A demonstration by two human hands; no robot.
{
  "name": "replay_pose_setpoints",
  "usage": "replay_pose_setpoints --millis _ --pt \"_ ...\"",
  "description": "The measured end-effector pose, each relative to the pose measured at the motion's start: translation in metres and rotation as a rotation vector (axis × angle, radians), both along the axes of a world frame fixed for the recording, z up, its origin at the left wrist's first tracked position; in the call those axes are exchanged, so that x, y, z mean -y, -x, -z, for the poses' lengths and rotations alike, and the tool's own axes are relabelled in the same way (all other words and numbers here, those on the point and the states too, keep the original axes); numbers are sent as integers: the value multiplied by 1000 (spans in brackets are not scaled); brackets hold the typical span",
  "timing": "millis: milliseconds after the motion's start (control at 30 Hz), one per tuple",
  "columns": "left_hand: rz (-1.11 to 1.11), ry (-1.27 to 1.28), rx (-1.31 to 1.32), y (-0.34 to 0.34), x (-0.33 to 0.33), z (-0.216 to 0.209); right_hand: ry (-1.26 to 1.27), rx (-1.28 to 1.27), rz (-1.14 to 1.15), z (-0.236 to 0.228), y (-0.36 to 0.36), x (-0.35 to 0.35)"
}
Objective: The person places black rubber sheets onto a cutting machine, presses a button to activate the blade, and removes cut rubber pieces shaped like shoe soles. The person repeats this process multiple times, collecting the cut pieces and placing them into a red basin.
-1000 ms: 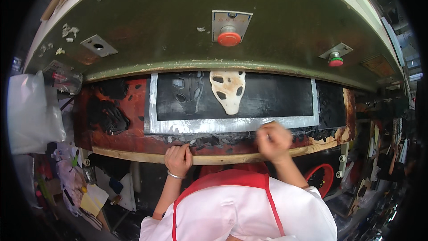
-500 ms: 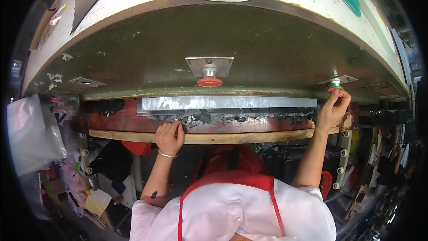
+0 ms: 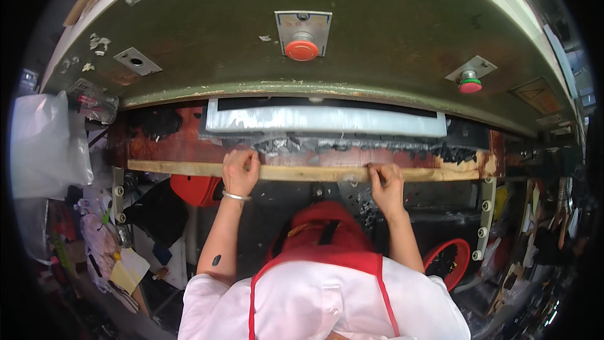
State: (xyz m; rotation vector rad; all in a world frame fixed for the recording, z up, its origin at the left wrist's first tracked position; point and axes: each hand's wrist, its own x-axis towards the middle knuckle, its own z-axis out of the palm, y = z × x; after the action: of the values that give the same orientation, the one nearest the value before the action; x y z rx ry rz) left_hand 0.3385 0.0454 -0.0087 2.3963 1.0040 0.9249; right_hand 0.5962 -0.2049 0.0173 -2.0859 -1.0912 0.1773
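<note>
Beyond the wooden strip (image 3: pixel 302 173) that edges the table (image 3: pixel 182 150), a pale-bordered board (image 3: pixel 327 124) lies mostly out of sight under a green machine head (image 3: pixel 207 38). Only its near border and a thin band of black sheet (image 3: pixel 264 101) show on the far side of the strip, with a small pale tip (image 3: pixel 316 99) above them. As far as can be judged, the board is in place under the head and nothing has been taken off it; whether the sheet has been cut cannot be told, since the head covers it. Black scraps (image 3: pixel 302 147) lie between the strip and the board, uncleared.

At the strip's left part, the left hand (image 3: pixel 239 171) rests with fingers curled in. Right of the strip's middle, the right hand (image 3: pixel 386 182) is loosely curled, its fingertips at the wood. The hands are well apart, and no object shows in either; whether they grip the strip or merely rest on it, I cannot tell. Both are well apart from the red button (image 3: pixel 301 49) and green-ringed button (image 3: pixel 469 83) beyond the strip.
</note>
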Motion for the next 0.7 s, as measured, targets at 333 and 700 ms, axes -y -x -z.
replay_pose_setpoints --millis 333,700 --pt "-54 -2 110 33 61 -60 -74 82 0 -55 28 -69" --pt "123 46 -519 71 114 -56 11 -414 -100 -67 114 -42"
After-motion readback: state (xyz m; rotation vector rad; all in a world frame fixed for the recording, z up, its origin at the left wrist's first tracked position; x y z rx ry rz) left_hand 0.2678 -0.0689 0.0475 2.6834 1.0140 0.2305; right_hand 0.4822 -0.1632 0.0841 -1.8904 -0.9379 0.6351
